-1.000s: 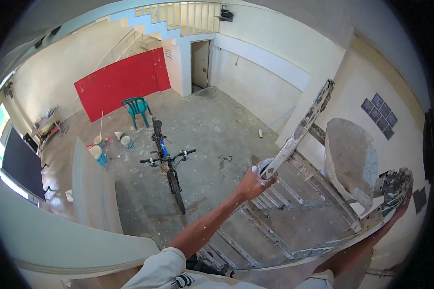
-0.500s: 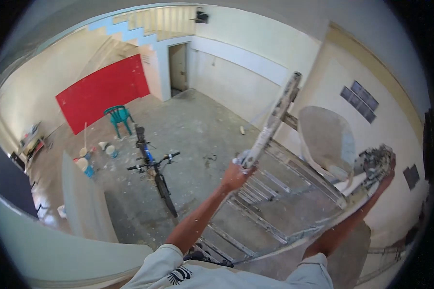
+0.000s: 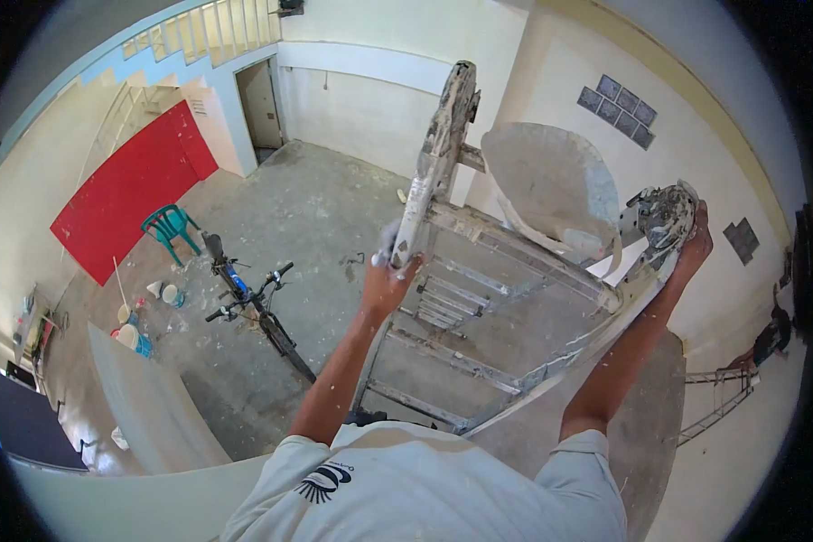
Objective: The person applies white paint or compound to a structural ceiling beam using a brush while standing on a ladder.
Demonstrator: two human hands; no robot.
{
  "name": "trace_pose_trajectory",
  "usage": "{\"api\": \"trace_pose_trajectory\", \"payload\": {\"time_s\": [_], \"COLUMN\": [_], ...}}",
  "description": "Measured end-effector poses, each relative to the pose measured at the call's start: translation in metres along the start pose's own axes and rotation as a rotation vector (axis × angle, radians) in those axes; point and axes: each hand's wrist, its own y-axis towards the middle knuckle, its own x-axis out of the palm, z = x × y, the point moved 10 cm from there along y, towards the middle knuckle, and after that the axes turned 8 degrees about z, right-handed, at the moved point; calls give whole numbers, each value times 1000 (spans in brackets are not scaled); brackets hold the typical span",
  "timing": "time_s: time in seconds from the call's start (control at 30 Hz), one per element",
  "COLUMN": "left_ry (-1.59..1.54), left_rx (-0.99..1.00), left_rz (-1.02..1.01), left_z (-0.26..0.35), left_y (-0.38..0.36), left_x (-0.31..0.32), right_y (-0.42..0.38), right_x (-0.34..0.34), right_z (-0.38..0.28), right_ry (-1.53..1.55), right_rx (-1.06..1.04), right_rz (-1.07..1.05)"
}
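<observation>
A paint-spattered metal folding ladder (image 3: 524,257) rises right in front of me. My left hand (image 3: 393,278) is closed around its left side rail, and white residue coats the fingers. On the right, my right hand (image 3: 694,242) wraps the outer side of the opposite rail, beside a round, crusted hinge (image 3: 664,217). Between the two rails, near the top rungs, is a large pale container (image 3: 551,181) with dried smears, seen tilted. What supports it is hard to make out. Lower rungs run down toward the floor below.
A bicycle (image 3: 253,303) stands on the stained concrete floor left of the ladder. Beyond are a green chair (image 3: 170,230), a red panel (image 3: 131,194) and several buckets (image 3: 134,339). A low partition (image 3: 154,397) is at lower left; another person (image 3: 772,339) is near scaffolding at far right.
My view has turned, so the room and the ladder's upper end sit further left and higher in the picture. Both hands stay on the ladder rails.
</observation>
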Motion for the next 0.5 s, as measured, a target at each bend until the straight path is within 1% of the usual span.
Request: {"api": "trace_pose_trajectory", "payload": {"time_s": [0.03, 0.07, 0.1, 0.13, 0.17, 0.2, 0.23, 0.27, 0.3, 0.33, 0.4, 0.43, 0.5], "left_ry": [-6, 173, 351, 343, 292, 242, 237, -142, -508, -504, -764, -758, -792], "left_rx": [5, 400, 796, 807, 882, 945, 945, 763, 561, 562, 244, 257, 231], "left_rz": [-4, 268, 546, 549, 356, 159, 159, 20, -117, -117, -218, -212, -244], "left_z": [1, 41, 79, 88, 105, 122, 142, 155, 156, 156, 135, 137, 137], "left_y": [-2, -13, -39, -36, -33, -33, -33, -22, -10, -5, 17, 23, 28], "left_x": [2, -21, -33, -35, -21, -4, 2, 8, 21, 31, 57, 59, 66], "right_y": [-2, -10, -22, -50, -90, -114, -133, -147, -155, -155, -161, -162, -162], "right_x": [-7, -20, -32, -41, -43, -42, -39, -22, -9, -12, 20, 22, 31], "right_z": [3, -7, -20, -43, -71, -69, -63, -66, -66, -63, -49, -49, -20], "right_ry": [-2, -56, -108, -74, -38, 103, 238, 194, 152, 156, -194, -180, -578], "right_rx": [-6, -194, -382, -453, -526, -452, -373, -367, -358, -356, -341, -346, -173], "right_rz": [6, 40, 75, 148, 223, 221, 212, 126, 39, 40, -287, -286, -353]}}
